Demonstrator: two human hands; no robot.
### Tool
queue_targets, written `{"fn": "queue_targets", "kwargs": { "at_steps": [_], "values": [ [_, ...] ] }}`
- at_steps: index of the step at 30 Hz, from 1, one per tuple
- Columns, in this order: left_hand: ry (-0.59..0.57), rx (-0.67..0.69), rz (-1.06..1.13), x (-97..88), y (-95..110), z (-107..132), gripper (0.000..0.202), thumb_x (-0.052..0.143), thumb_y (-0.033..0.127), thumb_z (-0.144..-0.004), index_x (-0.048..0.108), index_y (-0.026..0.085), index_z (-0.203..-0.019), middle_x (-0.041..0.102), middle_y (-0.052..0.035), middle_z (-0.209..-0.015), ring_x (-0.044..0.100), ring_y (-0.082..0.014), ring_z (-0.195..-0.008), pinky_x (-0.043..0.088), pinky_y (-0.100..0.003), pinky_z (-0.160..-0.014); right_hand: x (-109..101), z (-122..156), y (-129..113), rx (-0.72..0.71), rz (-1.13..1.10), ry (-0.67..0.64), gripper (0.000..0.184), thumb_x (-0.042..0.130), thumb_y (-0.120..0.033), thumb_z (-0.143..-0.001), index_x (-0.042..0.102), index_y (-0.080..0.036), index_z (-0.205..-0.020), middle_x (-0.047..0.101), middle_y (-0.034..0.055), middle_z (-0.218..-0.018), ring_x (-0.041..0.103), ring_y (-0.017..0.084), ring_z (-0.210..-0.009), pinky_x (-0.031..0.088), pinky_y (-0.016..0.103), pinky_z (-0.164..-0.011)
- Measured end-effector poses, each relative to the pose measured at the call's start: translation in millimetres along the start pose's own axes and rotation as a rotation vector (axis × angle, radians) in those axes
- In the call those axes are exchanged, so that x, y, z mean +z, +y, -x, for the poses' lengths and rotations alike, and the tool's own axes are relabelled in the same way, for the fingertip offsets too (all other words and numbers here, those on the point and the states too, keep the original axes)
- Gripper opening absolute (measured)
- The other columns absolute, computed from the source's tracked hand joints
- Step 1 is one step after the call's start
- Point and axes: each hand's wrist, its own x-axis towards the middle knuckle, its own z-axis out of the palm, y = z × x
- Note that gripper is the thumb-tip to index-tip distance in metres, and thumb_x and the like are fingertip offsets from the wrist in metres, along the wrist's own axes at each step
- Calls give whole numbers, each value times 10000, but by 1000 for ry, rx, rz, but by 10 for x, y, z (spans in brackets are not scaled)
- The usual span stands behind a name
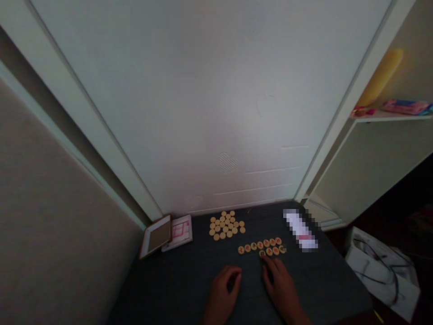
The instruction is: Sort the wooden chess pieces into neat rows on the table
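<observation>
Two rows of round wooden Chinese chess pieces (260,245) lie face up on the dark table, with red or dark characters on them. My right hand (281,283) reaches to the near row. Its index fingertip touches the chess piece (262,253) at that row's left end, and the thumb stands apart from the fingers. To the left, my left hand (225,289) is by the table surface with curled fingers, thumb tip close to the index finger. Nothing shows in it. Farther back, a loose cluster of plain-faced chess pieces (225,229) lies flat.
A brown-and-white open box (155,238) and a white case with pink markings (181,231) lie at the back left. A blurred-out bright object (300,229) is on the right. White panels stand behind the table (162,289); a white box with cables (384,275) sits beyond its right edge.
</observation>
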Motion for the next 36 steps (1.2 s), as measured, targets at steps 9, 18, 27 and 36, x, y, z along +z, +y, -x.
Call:
{"fn": "queue_targets", "kwargs": {
  "at_steps": [9, 18, 27, 36],
  "values": [
    [3, 211, -329, 61, 63, -186, 386, 502, 204, -967, 564, 280, -1341, 573, -61, -1406, 540, -264, -1289, 463, -493, -1087, -4, 4, 5, 3, -38, -5, 333, 408, -334, -1036, 568, -260, -1319, 674, 85, -1007, 683, 229, -916, 594, 373, -833],
    [-18, 288, -506, 247, 172, -285, 481, 506, 192, -958, 481, 274, -1431, 556, -70, -1420, 510, -285, -1297, 437, -502, -1083, 7, -13, 5, -5, -49, 23, 322, 421, -328, -1030, 578, -271, -1305, 685, 80, -984, 692, 227, -888, 606, 359, -796],
    [-17, 302, -573, 313, 173, -363, 455, 517, 177, -934, 525, 234, -1386, 577, -89, -1389, 510, -304, -1270, 413, -532, -1072, -32, -21, -15, 3, -50, 20, 323, 416, -298, -1023, 587, -262, -1295, 685, 85, -977, 696, 233, -881, 610, 364, -780],
    [-14, 312, -570, 318, 129, -383, 494, 519, 173, -934, 484, 247, -1422, 566, -82, -1404, 499, -296, -1292, 393, -536, -1095, -28, -28, -10, -12, -47, 41, 323, 438, -287, -1010, 587, -267, -1297, 689, 83, -993, 696, 232, -899, 608, 361, -787]
  ]
}}
